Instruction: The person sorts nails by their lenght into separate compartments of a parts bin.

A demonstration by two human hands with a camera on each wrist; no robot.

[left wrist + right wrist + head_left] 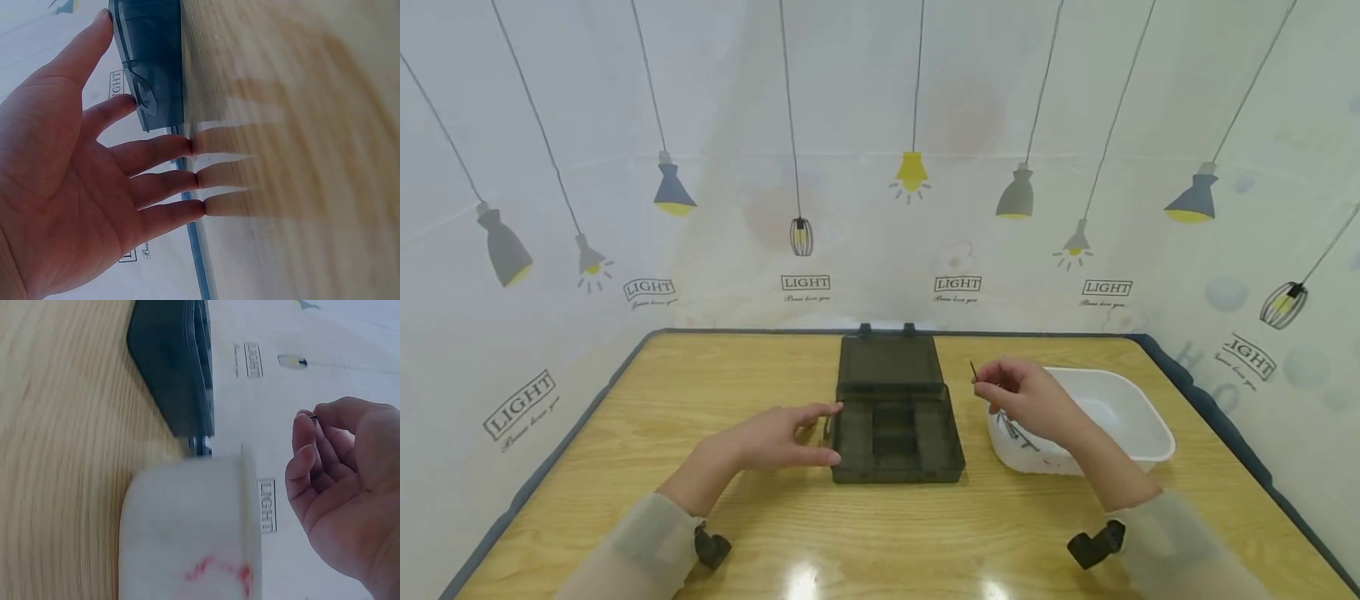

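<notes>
A dark, see-through plastic case (895, 471) lies on the table with its lid (889, 362) raised at the back. Inside it, compartments show. At the case's left side is my left hand (775, 440), its thumb and index fingertip against the case; the left wrist view shows the other fingers (164, 187) spread, their tips at the tabletop. My right hand (1030, 400) pinches a small, thin, dark nail-like piece (973, 372) between thumb and fingertips, above the left rim of a white basin (1138, 462). Most of that piece is hidden by the fingers in the right wrist view.
The wooden table (715, 367) ends at a dark blue edge along a pale, lamp-printed cloth (850, 192). The basin stands right of the case, a narrow gap between them, with dark printed marks on its outside. A black device is worn on each wrist.
</notes>
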